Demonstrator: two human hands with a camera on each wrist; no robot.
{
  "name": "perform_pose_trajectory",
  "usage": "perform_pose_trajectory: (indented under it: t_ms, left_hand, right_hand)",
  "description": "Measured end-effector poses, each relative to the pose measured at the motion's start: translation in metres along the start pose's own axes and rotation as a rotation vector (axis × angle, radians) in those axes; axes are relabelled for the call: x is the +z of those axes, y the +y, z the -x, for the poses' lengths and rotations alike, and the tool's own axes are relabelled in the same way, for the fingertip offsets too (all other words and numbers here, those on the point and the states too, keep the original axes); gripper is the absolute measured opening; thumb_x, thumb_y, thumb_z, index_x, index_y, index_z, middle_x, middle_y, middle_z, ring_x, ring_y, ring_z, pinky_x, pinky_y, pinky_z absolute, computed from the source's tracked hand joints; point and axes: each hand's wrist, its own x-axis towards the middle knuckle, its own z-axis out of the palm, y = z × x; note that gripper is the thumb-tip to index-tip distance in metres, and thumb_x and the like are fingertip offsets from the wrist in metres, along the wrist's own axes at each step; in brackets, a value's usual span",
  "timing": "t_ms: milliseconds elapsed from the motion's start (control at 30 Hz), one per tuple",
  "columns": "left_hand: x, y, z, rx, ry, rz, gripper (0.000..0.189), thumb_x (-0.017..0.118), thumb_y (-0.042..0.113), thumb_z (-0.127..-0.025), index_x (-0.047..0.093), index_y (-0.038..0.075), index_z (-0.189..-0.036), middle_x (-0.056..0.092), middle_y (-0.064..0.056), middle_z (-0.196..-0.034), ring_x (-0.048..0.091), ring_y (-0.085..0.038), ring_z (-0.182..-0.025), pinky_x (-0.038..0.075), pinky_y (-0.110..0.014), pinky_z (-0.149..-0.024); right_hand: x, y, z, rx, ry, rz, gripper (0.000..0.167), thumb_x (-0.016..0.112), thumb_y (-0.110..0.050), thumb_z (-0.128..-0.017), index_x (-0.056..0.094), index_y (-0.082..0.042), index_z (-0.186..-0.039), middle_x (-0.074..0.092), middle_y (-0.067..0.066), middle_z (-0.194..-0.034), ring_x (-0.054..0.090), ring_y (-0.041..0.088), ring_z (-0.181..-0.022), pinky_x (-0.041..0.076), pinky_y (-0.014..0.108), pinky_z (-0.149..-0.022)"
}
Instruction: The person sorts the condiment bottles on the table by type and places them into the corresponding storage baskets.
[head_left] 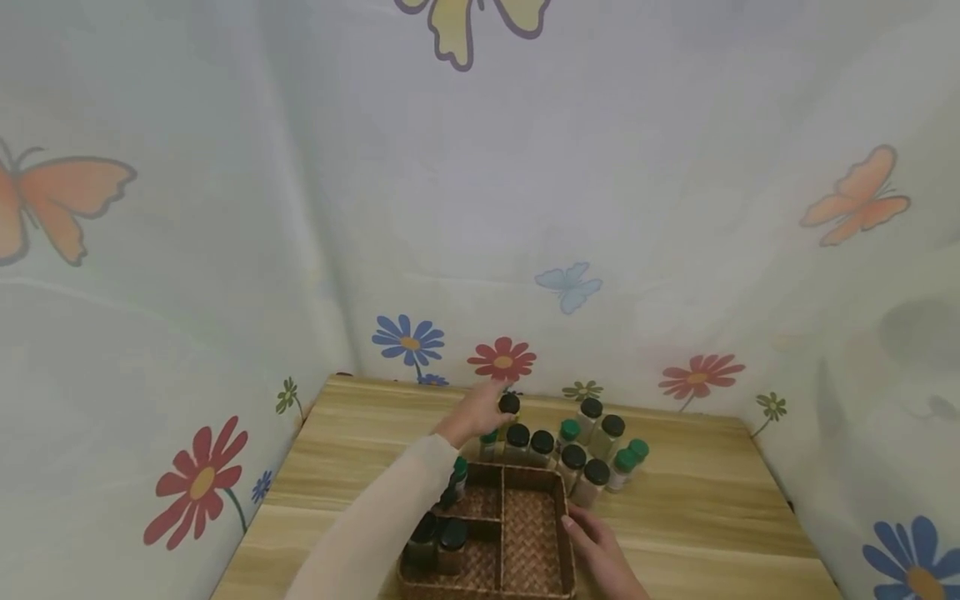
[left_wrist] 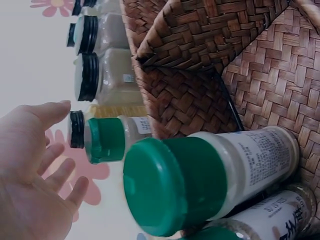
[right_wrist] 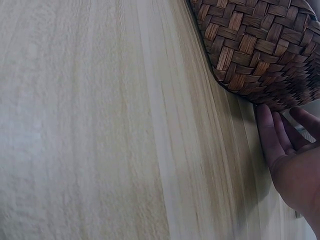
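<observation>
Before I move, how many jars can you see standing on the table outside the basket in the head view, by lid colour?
Black-lidded jars: 7
Green-lidded jars: 4
Total seen outside the basket: 11

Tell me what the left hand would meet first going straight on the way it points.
Most likely the black-capped bottle, right at the fingers of the left hand; the green-capped bottle stands close by, and depth is hard to judge.
</observation>
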Motion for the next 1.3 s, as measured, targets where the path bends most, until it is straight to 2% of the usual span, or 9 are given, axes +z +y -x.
perform_pose_trajectory:
  t_ms: [133,267,467,600,733,1033,1300]
  left_hand:
    - [0.004,-0.002,0.0,0.002,-0.013,-0.005,0.074,0.077,0.024,-0.1,0.041,0.012,-0.164,0.043,-0.012,-0.166,0.042,-0.035,-0.15,0.043,-0.054,-0.118]
    - [0.003,-0.001,0.004,0.016,-0.029,-0.03,0.07,0.074,0.024,-0.102,0.042,0.009,-0.162,0.043,-0.016,-0.165,0.042,-0.036,-0.15,0.041,-0.055,-0.12]
    - [0.005,0.001,0.006,-0.011,-0.055,-0.042,0.065,0.07,0.025,-0.105,0.042,0.008,-0.162,0.041,-0.018,-0.166,0.039,-0.036,-0.152,0.038,-0.054,-0.121]
    - [0.009,-0.002,0.001,-0.035,-0.051,-0.03,0.064,0.071,0.024,-0.104,0.045,0.008,-0.16,0.042,-0.02,-0.165,0.041,-0.038,-0.151,0.04,-0.057,-0.12]
    - [0.015,-0.007,-0.005,-0.062,-0.048,-0.06,0.065,0.074,0.029,-0.103,0.048,0.01,-0.159,0.041,-0.02,-0.165,0.042,-0.039,-0.149,0.042,-0.057,-0.118]
    - [0.016,-0.006,-0.003,-0.064,0.007,-0.108,0.059,0.08,0.029,-0.098,0.06,0.007,-0.149,0.049,-0.017,-0.157,0.049,-0.037,-0.142,0.051,-0.051,-0.11]
    - [0.022,-0.004,-0.004,-0.063,0.059,-0.087,0.052,0.081,0.022,-0.097,0.063,0.005,-0.143,0.061,-0.016,-0.144,0.057,-0.034,-0.133,0.054,-0.047,-0.105]
  right_hand:
    - [-0.001,0.001,-0.001,-0.012,-0.006,0.008,0.06,0.057,-0.038,-0.111,0.052,0.01,-0.147,0.058,0.029,-0.146,0.059,0.042,-0.131,0.05,0.055,-0.11]
    - [-0.001,0.0,-0.001,-0.005,-0.026,0.008,0.062,0.056,-0.039,-0.111,0.051,0.01,-0.149,0.056,0.03,-0.148,0.056,0.044,-0.135,0.047,0.059,-0.112]
    - [-0.001,0.001,-0.003,0.008,-0.039,0.021,0.065,0.056,-0.043,-0.11,0.051,0.009,-0.149,0.055,0.029,-0.149,0.054,0.045,-0.137,0.041,0.063,-0.115]
    - [-0.001,0.002,-0.003,0.007,-0.029,0.028,0.064,0.056,-0.042,-0.11,0.052,0.009,-0.148,0.057,0.028,-0.148,0.055,0.044,-0.136,0.041,0.063,-0.116]
    - [-0.002,0.001,-0.003,0.005,-0.024,0.027,0.063,0.057,-0.042,-0.11,0.053,0.008,-0.148,0.058,0.027,-0.147,0.055,0.043,-0.136,0.041,0.063,-0.116]
    - [-0.002,0.0,-0.002,-0.008,-0.018,0.024,0.061,0.056,-0.039,-0.111,0.052,0.009,-0.149,0.057,0.028,-0.148,0.055,0.043,-0.136,0.042,0.062,-0.115]
    - [-0.003,0.0,-0.004,0.011,-0.008,0.038,0.061,0.056,-0.041,-0.111,0.053,0.008,-0.148,0.058,0.027,-0.148,0.053,0.044,-0.138,0.039,0.065,-0.116]
